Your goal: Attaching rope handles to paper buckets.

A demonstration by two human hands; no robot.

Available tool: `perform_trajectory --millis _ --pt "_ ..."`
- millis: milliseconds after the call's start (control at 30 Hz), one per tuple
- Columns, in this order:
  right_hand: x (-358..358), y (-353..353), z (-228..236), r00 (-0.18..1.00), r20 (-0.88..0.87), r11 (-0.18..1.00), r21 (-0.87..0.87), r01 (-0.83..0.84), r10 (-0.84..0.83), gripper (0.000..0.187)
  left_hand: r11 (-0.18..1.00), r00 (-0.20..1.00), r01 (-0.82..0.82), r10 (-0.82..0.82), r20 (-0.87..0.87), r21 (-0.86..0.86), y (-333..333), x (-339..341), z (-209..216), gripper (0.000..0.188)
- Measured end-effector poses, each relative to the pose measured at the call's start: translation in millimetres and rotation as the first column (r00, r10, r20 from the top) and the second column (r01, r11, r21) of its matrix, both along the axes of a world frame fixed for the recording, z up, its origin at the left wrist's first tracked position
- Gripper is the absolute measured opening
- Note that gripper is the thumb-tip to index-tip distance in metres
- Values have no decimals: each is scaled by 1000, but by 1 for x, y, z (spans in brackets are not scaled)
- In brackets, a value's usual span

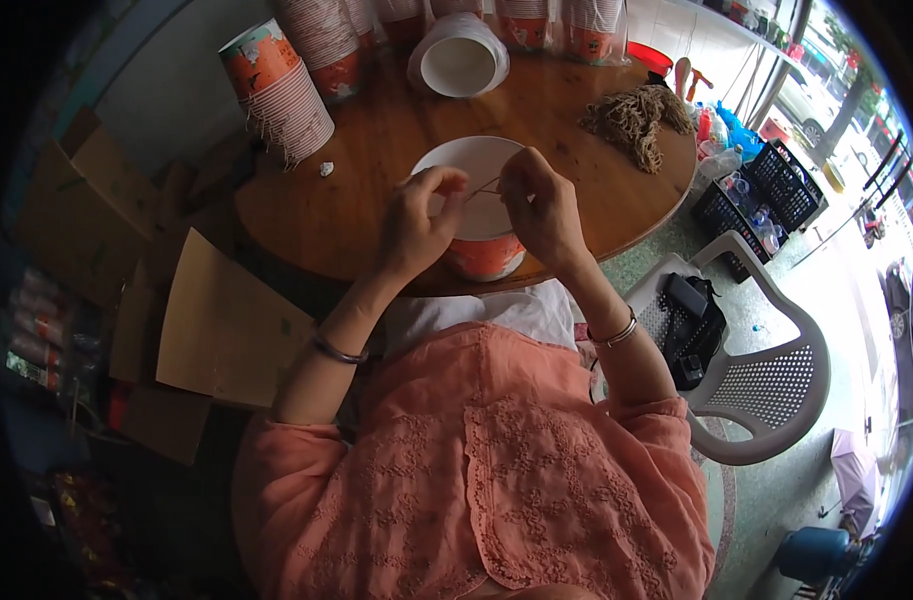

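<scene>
An orange and white paper bucket [485, 258] stands upright at the table's near edge, its open mouth facing up. Above that mouth a thin tan cord [484, 187] stretches between my hands. My left hand [415, 222] is closed in a pinch at the cord's left side. On the other side my right hand [542, 212] pinches the cord, fingers curled in. Both wrists rest close to the bucket's rim, and the fingers partly hide its inside.
The round wooden table [377, 170] bears a tilted bucket stack [282, 95] with cords hanging from it. A heap of tan cords [639, 120] lies right. Wrapped buckets line the back, one pack [459, 65] on its side. A grey plastic chair [767, 385], black crate [767, 190] and cardboard box [227, 320] surround the table.
</scene>
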State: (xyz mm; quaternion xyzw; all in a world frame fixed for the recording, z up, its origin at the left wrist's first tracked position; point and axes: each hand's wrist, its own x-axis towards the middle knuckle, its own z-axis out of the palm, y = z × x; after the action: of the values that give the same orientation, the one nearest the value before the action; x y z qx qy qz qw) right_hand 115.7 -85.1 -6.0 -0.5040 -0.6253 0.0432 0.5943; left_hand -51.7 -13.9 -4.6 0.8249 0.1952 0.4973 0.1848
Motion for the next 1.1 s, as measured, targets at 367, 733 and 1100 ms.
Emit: perform_trajectory --millis 367,733,1100 --pt "10 -11 5 991 135 1000 15 -1 -1 3 994 975 51 -71 -209 -98 -18 15 14 12" --pt "34 -7 22 931 165 942 -146 -302 325 13 898 988 147 -155 14 -415 -10 6 16 16" --pt "78 6 19 910 207 931 154 332 -359 4 997 992 51 -44 -117 55 -25 -4 5 8"
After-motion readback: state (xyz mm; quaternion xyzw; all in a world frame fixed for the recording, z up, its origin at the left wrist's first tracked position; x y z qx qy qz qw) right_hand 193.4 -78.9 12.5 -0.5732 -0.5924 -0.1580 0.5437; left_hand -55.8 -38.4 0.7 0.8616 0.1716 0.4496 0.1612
